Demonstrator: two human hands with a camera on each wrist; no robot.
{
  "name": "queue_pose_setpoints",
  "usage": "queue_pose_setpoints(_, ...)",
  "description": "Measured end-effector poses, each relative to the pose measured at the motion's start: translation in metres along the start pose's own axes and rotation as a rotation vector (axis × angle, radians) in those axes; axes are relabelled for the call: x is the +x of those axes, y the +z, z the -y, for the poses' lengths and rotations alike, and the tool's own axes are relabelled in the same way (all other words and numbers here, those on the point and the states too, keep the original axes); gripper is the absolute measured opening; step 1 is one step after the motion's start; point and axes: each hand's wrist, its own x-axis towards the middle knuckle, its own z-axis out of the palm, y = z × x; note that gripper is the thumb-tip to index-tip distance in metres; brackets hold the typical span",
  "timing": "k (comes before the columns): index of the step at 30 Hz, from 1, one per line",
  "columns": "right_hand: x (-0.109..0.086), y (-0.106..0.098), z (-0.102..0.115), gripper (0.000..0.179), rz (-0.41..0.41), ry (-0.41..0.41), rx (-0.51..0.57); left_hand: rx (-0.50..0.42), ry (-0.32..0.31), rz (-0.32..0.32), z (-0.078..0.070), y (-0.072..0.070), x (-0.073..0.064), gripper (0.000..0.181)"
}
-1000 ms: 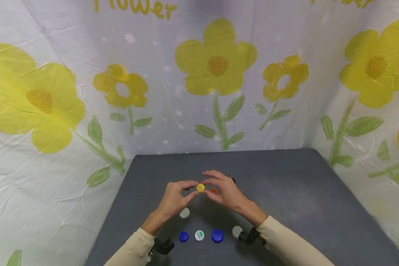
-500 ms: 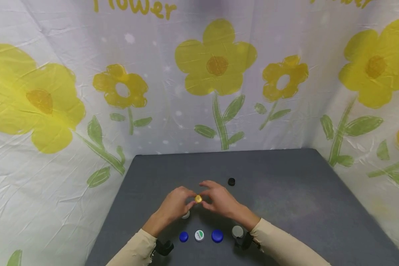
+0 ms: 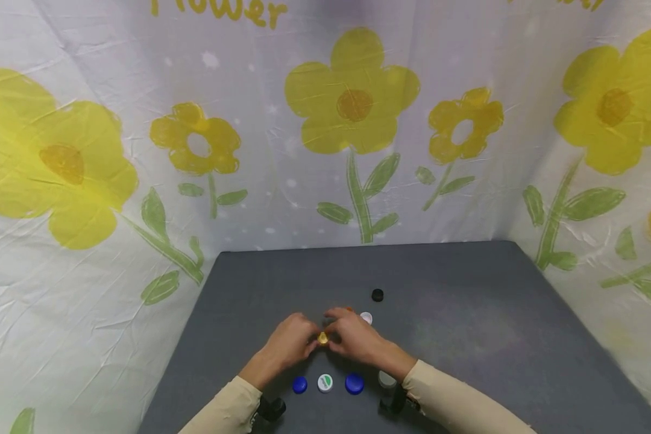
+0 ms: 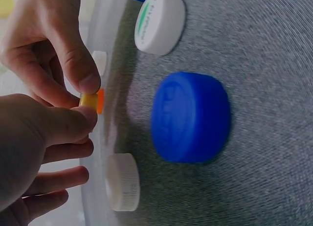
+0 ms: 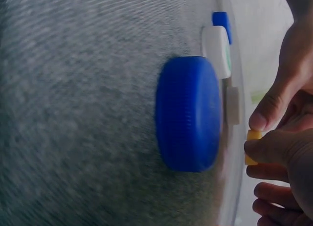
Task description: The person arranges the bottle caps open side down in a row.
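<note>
Between my two hands a small yellow bottle cap (image 3: 322, 339) is pinched above the table, in the middle of the head view. My left hand (image 3: 290, 341) grips it from the left with thumb and fingertips. From the right, my right hand (image 3: 358, 336) pinches the same cap. Both wrist views show the yellow cap (image 4: 88, 101) where the thumbs meet. A white ribbed cap (image 4: 123, 182) stands near my left hand in the left wrist view; in the head view that hand hides it. Just beyond my right hand lie a white cap (image 3: 366, 317) and an orange cap (image 3: 349, 308).
Nearer to me, a row on the dark grey table (image 3: 466, 337) holds a small blue cap (image 3: 299, 384), a white cap with green print (image 3: 325, 383), a larger blue cap (image 3: 354, 383) and a partly covered white cap (image 3: 386, 379). A black cap (image 3: 377, 295) lies farther back.
Both hands have come toward me with the yellow cap, which now shows less of its round face. The black cap and the far white cap have come into sight; the white cap by my left hand is covered.
</note>
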Motion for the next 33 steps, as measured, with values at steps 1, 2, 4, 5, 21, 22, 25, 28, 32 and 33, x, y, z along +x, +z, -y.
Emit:
queue_pose_setpoints(1,0.0,0.002,0.0,0.015,0.002,-0.002,-0.007,0.01,-0.002,0.005,0.0,0.001,0.0,0.009)
queue_pose_setpoints(2,-0.001,0.003,0.0,0.015,0.006,-0.003,-0.014,0.017,-0.002,0.008,-0.001,0.002,-0.001,0.009)
queue_pose_setpoints(4,-0.001,0.005,0.0,0.015,0.015,-0.006,-0.028,0.024,-0.005,0.017,-0.001,0.005,-0.001,0.01)
queue_pose_setpoints(5,-0.001,0.005,0.0,0.015,0.021,-0.005,-0.031,0.024,-0.007,0.023,-0.001,0.006,-0.001,0.011)
queue_pose_setpoints(21,-0.004,0.01,0.004,0.015,0.045,0.032,-0.052,0.144,0.024,0.026,-0.004,0.017,-0.002,0.021)
queue_pose_setpoints(22,-0.004,0.009,0.003,0.015,0.046,0.038,-0.048,0.139,0.022,0.032,-0.003,0.016,-0.001,0.021)
queue_pose_setpoints(25,-0.003,0.001,0.0,0.018,0.047,0.068,-0.041,0.128,0.005,0.057,-0.001,0.01,0.001,0.021)
queue_pose_setpoints(28,-0.001,-0.011,-0.008,0.02,0.032,0.103,-0.042,0.124,-0.025,0.064,0.002,0.001,0.007,0.02)
queue_pose_setpoints(32,0.002,-0.025,-0.023,0.017,-0.008,0.135,-0.062,0.118,-0.053,0.046,0.007,-0.01,0.018,0.025)
queue_pose_setpoints(33,0.003,-0.027,-0.026,0.017,-0.018,0.143,-0.058,0.113,-0.056,0.041,0.008,-0.012,0.021,0.027)
